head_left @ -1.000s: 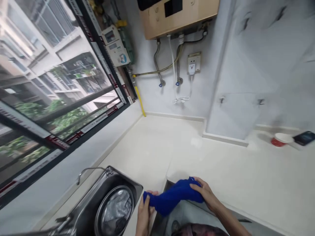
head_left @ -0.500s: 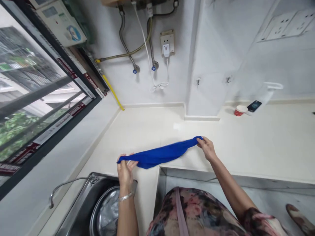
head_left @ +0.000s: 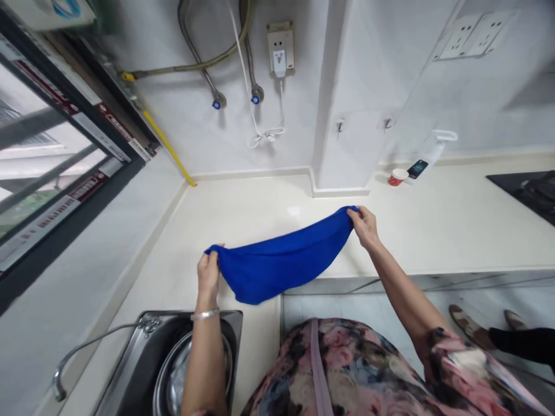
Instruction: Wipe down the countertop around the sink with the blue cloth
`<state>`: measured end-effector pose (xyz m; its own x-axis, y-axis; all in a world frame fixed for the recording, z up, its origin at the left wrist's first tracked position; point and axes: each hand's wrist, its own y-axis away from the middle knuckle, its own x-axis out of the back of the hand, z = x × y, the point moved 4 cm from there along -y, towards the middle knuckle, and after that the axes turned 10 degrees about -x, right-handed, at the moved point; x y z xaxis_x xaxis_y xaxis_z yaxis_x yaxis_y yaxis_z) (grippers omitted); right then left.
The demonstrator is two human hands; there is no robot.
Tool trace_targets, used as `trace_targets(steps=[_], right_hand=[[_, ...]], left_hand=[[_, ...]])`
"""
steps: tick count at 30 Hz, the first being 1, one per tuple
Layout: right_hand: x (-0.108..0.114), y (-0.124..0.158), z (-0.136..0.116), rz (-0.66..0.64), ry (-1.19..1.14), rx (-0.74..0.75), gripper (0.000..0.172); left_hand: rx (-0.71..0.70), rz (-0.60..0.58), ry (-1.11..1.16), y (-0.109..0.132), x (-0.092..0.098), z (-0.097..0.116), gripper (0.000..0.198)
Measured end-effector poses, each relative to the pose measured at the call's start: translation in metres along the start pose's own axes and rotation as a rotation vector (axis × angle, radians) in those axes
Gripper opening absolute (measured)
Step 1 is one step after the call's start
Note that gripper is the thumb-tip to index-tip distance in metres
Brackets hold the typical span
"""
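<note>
Left hand (head_left: pixel 208 270) and right hand (head_left: pixel 365 226) each pinch one end of a blue cloth (head_left: pixel 281 263), stretched between them, sagging mid-span above the pale countertop (head_left: pixel 455 225). Steel sink (head_left: pixel 143 358) with bowl lower left. Red cup (head_left: pixel 398 177) beside phone (head_left: pixel 418 169) by the wall.

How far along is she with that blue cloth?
Done: the blue cloth is opened out, its ends pinched by the left hand and the right hand. In hand: it hangs sagging above the counter. Left: it has not been laid down, and the counter shows no wiping marks.
</note>
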<state>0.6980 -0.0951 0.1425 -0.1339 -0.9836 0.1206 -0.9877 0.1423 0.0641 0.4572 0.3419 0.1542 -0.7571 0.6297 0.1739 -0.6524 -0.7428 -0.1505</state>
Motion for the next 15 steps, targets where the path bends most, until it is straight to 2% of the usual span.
trace_targets(steps=[2,5,7,9,10,12,15], right_hand=[[-0.010,-0.012,-0.010,-0.055,-0.035,-0.029,0.039],[-0.023,-0.026,-0.029,-0.087,-0.154,0.019,0.039],[-0.024,-0.030,-0.036,-0.103,-0.249,0.099,0.038],[-0.018,-0.030,-0.029,-0.127,-0.310,0.153,0.037],[-0.013,-0.028,-0.019,-0.135,-0.312,0.161,0.036],[-0.002,-0.020,0.015,-0.132,-0.205,0.105,0.034],[0.016,-0.004,0.084,-0.116,0.129,-0.126,0.032]], left_hand=[[-0.008,0.004,0.077,-0.016,-0.003,0.010,0.046],[-0.206,0.006,0.116,-0.034,0.000,0.038,0.040],[-0.354,-0.019,0.091,-0.035,0.007,0.054,0.034],[-0.478,-0.091,0.003,-0.027,0.015,0.057,0.029],[-0.523,-0.157,-0.059,-0.020,0.018,0.053,0.027],[-0.555,-0.355,-0.199,-0.001,0.021,0.031,0.025],[-0.430,-0.708,-0.405,0.036,0.024,-0.023,0.027]])
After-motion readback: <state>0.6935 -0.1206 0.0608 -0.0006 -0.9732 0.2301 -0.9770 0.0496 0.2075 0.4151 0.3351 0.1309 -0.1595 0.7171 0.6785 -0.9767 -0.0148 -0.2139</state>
